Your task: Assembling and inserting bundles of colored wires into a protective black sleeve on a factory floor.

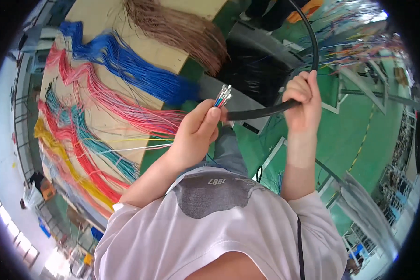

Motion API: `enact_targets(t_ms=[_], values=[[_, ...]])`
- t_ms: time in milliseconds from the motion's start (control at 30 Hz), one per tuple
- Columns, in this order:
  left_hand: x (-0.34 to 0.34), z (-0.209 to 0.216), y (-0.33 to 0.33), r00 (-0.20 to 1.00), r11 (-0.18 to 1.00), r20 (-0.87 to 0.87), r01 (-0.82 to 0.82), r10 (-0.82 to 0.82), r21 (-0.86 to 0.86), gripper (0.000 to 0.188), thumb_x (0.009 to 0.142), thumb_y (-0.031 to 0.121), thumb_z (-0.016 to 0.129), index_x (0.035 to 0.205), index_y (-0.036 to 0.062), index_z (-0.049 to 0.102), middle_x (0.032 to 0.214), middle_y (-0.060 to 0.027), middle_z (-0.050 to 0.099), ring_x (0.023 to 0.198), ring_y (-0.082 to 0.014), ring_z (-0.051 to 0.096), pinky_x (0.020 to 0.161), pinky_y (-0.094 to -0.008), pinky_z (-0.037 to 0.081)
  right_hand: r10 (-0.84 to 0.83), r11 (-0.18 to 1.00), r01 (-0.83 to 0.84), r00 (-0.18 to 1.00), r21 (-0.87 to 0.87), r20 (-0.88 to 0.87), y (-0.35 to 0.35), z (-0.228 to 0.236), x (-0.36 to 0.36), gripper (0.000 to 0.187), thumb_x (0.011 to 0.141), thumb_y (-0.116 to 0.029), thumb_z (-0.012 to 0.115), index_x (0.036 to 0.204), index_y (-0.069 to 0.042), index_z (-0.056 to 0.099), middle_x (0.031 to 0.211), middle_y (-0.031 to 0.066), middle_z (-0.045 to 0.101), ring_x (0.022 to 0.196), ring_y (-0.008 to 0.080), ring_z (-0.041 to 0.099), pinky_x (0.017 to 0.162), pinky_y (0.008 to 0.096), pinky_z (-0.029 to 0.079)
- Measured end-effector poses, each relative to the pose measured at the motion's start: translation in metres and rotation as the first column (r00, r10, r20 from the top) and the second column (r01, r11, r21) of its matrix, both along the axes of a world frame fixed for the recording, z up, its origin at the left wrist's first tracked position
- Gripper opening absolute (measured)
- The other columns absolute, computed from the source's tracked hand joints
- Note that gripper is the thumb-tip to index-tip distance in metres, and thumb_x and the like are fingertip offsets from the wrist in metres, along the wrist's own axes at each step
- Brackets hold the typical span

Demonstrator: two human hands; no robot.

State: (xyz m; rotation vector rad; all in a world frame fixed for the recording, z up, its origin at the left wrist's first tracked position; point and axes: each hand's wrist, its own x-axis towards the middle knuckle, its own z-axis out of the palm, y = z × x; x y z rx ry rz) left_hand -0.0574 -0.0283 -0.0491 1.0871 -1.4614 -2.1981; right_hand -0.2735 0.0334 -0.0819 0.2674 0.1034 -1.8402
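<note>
My left hand (196, 133) is closed around a small bundle of wires (218, 101) in red, blue and white. Their silvery metal tips stick up above my thumb and fingers. From beside that hand a black tube (261, 112) runs right to my right hand (303, 100), whose fingers are wrapped round it. Beyond the right hand, the tube arches upward and out at the top. Whether the wires go into the tube is hidden by my left fingers. Pink wires (121, 100) on the table trail toward my left hand, and a yellow wire (149, 139) passes behind that forearm.
At the left, a pale wooden table (107, 18) bears blue wires (126, 63), brown wires (177, 30), teal wires (102, 144) and yellow wires (56, 149). A dark, metal-edged bin (254, 100) stands ahead on the green floor (345, 154). More wires hang at the upper right near metal frames (371, 86).
</note>
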Motion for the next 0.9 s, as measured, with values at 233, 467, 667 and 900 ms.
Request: enact_targets(t_ms=[233,467,667,900], values=[[0.036,0.032,0.010,0.986,0.988,-0.158,0.031,-0.055,-0.152,0.023,0.092,0.024,0.030,0.087,0.0062,0.044,0.064,-0.0016,0.048,0.048,-0.0035,0.031,0.042,-0.0164,0.024,-0.060,0.919,0.393,0.229,0.036,-0.972,0.003,0.077,0.134,0.016,0.085,-0.018,0.049,0.075,-0.006,0.045,0.066,0.0014,0.044,0.056,0.0059,0.036,0.055,0.0195,0.034],[0.066,0.066,0.010,0.948,0.935,-0.198,0.184,-0.250,-0.303,0.025,0.091,0.019,0.035,0.073,0.0039,0.043,0.062,0.0019,0.039,0.054,-0.0043,0.033,0.048,-0.0190,0.029,-0.017,0.948,0.282,0.505,0.146,-0.863,0.036,0.119,0.146,0.014,0.084,-0.020,0.050,0.082,-0.006,0.050,0.078,0.0062,0.053,0.053,0.0064,0.045,0.042,0.0175,0.031],[0.073,0.086,0.020,0.909,0.838,-0.085,0.335,-0.407,-0.431,0.022,0.090,0.018,0.038,0.086,-0.0011,0.048,0.070,0.0001,0.043,0.068,-0.0062,0.037,0.061,-0.0198,0.034,-0.047,0.903,0.423,0.269,0.075,-0.962,0.035,0.136,0.154,0.013,0.083,-0.015,0.051,0.081,-0.002,0.049,0.073,0.0093,0.055,0.047,0.0103,0.048,0.039,0.0212,0.036],[0.067,0.089,0.023,0.921,0.909,-0.182,0.278,-0.343,-0.310,0.021,0.090,0.015,0.038,0.094,-0.0019,0.050,0.073,0.0016,0.045,0.068,-0.0050,0.037,0.061,-0.0190,0.034,0.015,0.944,0.319,0.220,0.087,-0.975,0.049,0.133,0.149,0.013,0.083,-0.013,0.052,0.082,-0.001,0.048,0.072,0.0091,0.054,0.048,0.0110,0.051,0.041,0.0211,0.039]])
